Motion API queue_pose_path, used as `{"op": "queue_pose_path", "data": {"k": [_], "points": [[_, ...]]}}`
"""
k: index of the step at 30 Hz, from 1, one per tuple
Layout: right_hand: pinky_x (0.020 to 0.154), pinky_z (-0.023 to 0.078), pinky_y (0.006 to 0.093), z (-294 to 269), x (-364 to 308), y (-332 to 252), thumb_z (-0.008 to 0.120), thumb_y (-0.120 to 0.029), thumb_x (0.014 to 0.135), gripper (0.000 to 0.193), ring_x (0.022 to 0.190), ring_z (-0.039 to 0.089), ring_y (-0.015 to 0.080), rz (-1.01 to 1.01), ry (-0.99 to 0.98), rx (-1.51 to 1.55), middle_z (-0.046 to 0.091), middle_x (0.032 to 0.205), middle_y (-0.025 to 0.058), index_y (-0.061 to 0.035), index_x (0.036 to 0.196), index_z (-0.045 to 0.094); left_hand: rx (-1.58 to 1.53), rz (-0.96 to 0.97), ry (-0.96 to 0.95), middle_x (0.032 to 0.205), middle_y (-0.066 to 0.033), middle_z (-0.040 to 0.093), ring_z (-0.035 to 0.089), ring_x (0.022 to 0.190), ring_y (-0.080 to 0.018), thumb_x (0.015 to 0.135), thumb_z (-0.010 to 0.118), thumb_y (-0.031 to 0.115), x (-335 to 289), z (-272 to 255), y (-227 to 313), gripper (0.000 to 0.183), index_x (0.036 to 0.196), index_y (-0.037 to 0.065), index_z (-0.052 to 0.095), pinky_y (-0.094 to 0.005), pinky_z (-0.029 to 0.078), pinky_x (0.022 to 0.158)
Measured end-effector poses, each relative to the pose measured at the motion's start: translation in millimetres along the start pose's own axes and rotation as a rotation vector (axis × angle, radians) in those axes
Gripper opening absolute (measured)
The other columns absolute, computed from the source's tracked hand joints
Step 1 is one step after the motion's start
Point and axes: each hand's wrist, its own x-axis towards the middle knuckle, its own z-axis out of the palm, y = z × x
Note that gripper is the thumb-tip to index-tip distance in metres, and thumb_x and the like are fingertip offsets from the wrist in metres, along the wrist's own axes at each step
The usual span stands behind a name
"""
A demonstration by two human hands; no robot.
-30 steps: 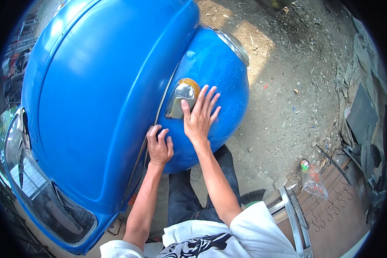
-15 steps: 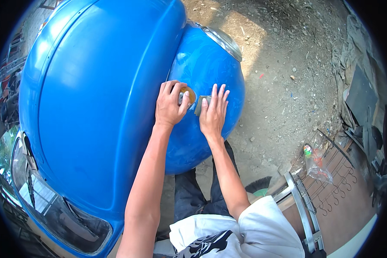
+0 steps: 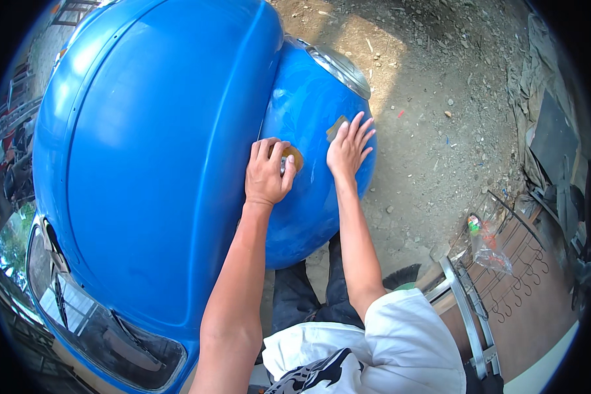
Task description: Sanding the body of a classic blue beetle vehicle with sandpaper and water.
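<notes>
Two hands, left hand point(image 3: 266, 174) clasping amber lamp point(image 3: 295, 156), right hand point(image 3: 349, 151) spread on olive pad point(image 3: 335, 127)

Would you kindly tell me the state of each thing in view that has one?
Left hand: curled around the amber lamp
Right hand: open, fingers spread, over the thin sheet
Amber lamp: partly covered by the left hand
Thin sheet: flat against the blue fender
Blue fender: pale streaks on its surface
Blue hood: closed
Plastic bag: crumpled
</notes>
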Motion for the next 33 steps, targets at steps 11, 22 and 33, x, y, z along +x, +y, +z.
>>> {"op": "queue_pose_path", "data": {"k": [11,22,33], "points": [[0.119,0.005,0.0638,-9.6,50.2,30.8,0.014,-0.046,0.107,0.065,0.152,-0.004,0.0393,0.18,-0.097,0.051,-0.003,0.166,0.016,-0.0107,0.16,0.007,0.016,0.006,0.004,0.11,-0.0155,0.06,0.056,0.102,-0.0346,0.089,0.056,0.017,-1.3,0.2,5.9,0.025,0.109,0.004,0.064,-0.0436,0.047,0.091],[0.122,0.005,0.0565,-2.7,51.6,46.6,0.018,-0.042,0.107,0.066,0.153,0.0,0.0354,0.18,-0.079,0.061,0.006,0.166,0.0155,-0.0007,0.158,0.007,0.031,0.032,0.053,0.107,-0.0147,0.06,0.056,0.1,-0.0332,0.086,0.058,0.017,1.8,3.3,1.8,0.025,0.107,0.005,0.065,-0.0432,0.048,0.087],[0.119,0.016,0.0602,3.3,25.7,-0.7,0.027,-0.042,0.107,0.059,0.152,0.015,0.0361,-0.081,0.019,0.114,0.024,0.162,0.0157,-0.0055,0.154,0.03,0.013,-0.004,0.041,0.107,-0.0141,0.06,0.056,0.101,-0.0334,0.087,0.059,0.018,-1.3,2.2,0.7,0.025,0.108,0.005,0.065,-0.0432,0.048,0.089]]}}
